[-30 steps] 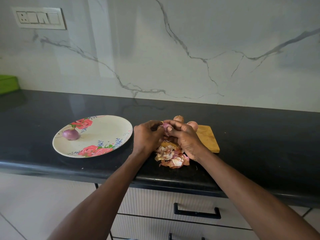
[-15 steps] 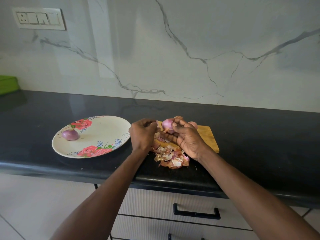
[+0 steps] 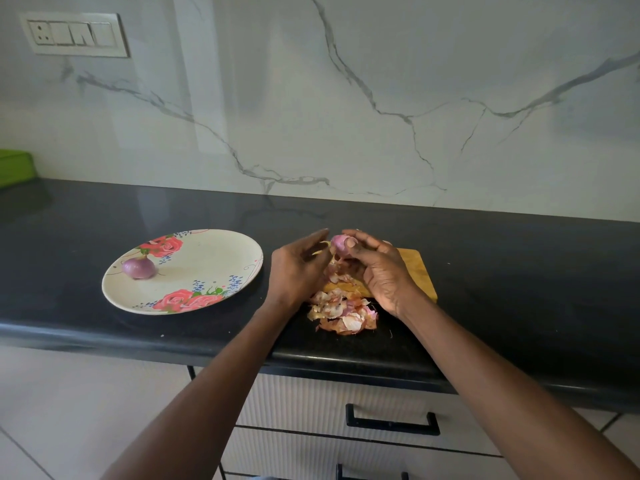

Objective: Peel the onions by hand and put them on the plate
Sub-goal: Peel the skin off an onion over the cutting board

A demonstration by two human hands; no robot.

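On the black countertop (image 3: 519, 271), the right hand (image 3: 384, 271) grips a half-peeled onion (image 3: 339, 244) above the cutting board (image 3: 419, 271); the left hand (image 3: 298, 268) pinches loose skin. Slick flesh could slip from the grip, rolling short of the plate (image 3: 207, 258)

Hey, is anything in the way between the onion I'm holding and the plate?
Only your own left hand, which sits between the onion in your right hand and the plate. The counter between shows nothing else, and the plate holds just one peeled onion on its far-left side.
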